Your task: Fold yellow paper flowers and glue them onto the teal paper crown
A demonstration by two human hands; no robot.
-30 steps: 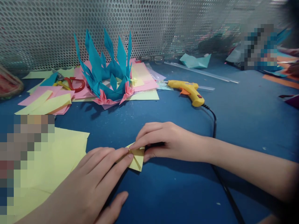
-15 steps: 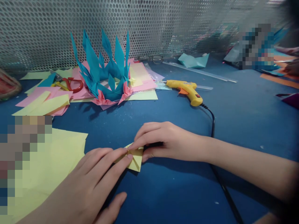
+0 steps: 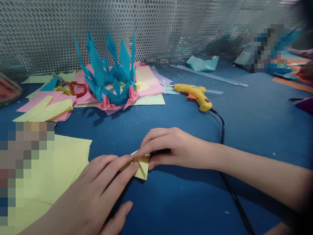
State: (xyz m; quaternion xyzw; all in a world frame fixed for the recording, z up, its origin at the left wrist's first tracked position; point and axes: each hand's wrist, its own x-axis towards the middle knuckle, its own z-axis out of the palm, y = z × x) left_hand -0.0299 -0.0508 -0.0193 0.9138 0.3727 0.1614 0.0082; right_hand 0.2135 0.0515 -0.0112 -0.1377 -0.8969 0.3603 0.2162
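On the blue table lies a small piece of folded yellow paper, partly hidden under my fingers. My left hand reaches in from the lower left with its fingers stretched out. Its fingertips press flat on the paper's left part, and the thumb stands apart. From the right comes my right hand, its index fingertip on the paper's upper edge and its thumb at the right edge, pinching it. The fingertips of both hands nearly meet over the fold.
Larger yellow sheets lie at the left. Behind stands a blue paper crown on coloured paper, beside red-handled scissors. A yellow glue gun trails a black cord under my right forearm. A perforated metal panel closes the back.
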